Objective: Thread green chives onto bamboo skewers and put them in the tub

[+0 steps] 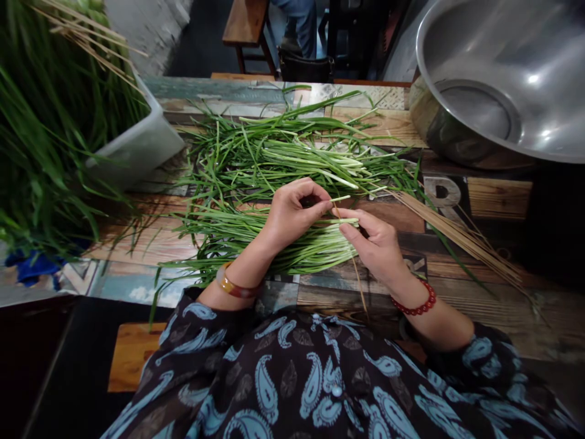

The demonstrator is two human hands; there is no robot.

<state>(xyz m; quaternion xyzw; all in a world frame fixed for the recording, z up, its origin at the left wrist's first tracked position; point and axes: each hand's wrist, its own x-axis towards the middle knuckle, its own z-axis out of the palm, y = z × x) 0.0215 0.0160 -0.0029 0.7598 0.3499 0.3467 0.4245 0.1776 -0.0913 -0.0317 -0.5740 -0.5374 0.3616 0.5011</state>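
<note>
My left hand (297,207) pinches a chive stalk (340,199) between thumb and fingertips, its pale cut end pointing right. Close beside it, my right hand (377,241) closes its thumb and forefinger on a thin bamboo skewer (360,283) near the pale ends of some chives. The skewer slants down below the right hand towards my body. Whether its tip passes through the stalks is hard to make out. Under both hands lies a row of chives (315,256), white ends to the right. Beyond them is a looser heap of chives (274,161).
Several bamboo skewers (457,235) lie in a bundle at right on the patterned wooden table (493,195). A large steel bowl (439,100) stands at back right. At left, a white bin (141,146) overflows with chives, with skewers on top. Across the table, a person's leg (304,24) shows.
</note>
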